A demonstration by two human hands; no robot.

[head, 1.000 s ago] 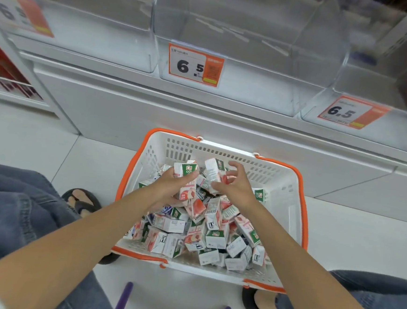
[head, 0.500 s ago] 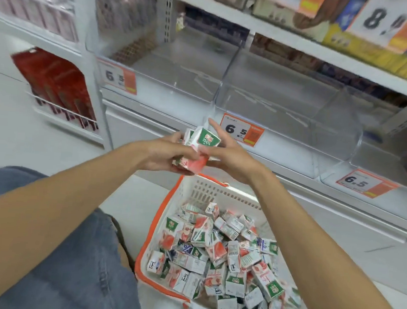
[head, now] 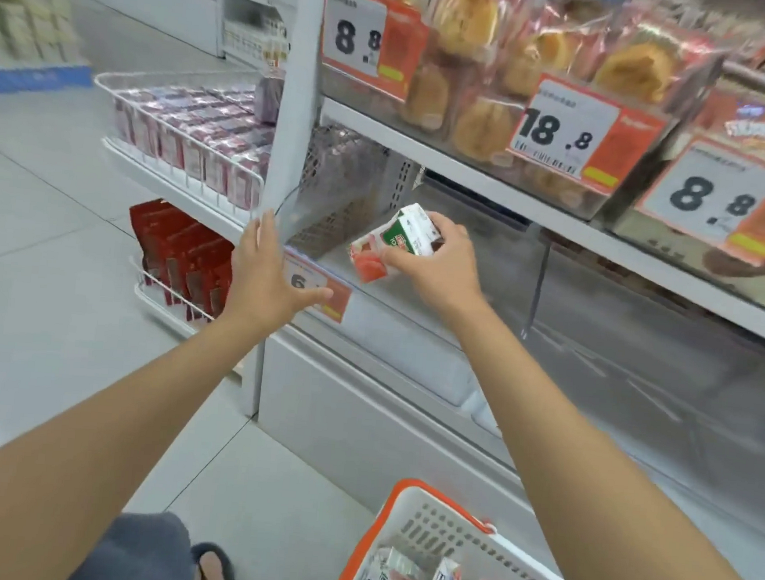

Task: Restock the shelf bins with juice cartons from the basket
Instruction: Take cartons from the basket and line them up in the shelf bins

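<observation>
Cardboard, small and box-shaped, the juice carton (head: 398, 240) should be light and fairly stiff, though its faces would likely dent under a hard squeeze and its glossy print may be a little slick. Taking it across two opposite faces, as here, looks the safest hold. The right hand (head: 442, 269) grips it with fingers (head: 451, 230) curled over the top and the thumb on the near face, holding it tilted just above the front lip of the clear shelf bin (head: 395, 332). Whether a second carton is pressed against it I cannot tell. The left hand (head: 264, 280) holds nothing, its fingers straight and slightly spread in front of the bin's left corner, partly covering an orange price tag (head: 325, 294). No cartons show in the visible part of that bin. At lower right the white basket (head: 435, 529) with an orange rim sits on the floor and holds a jumble of more cartons (head: 413, 576). Bins on the shelf above hold bagged buns (head: 471, 68), and wire racks to the left carry pink packs (head: 191, 137) and red packs (head: 186, 256).
</observation>
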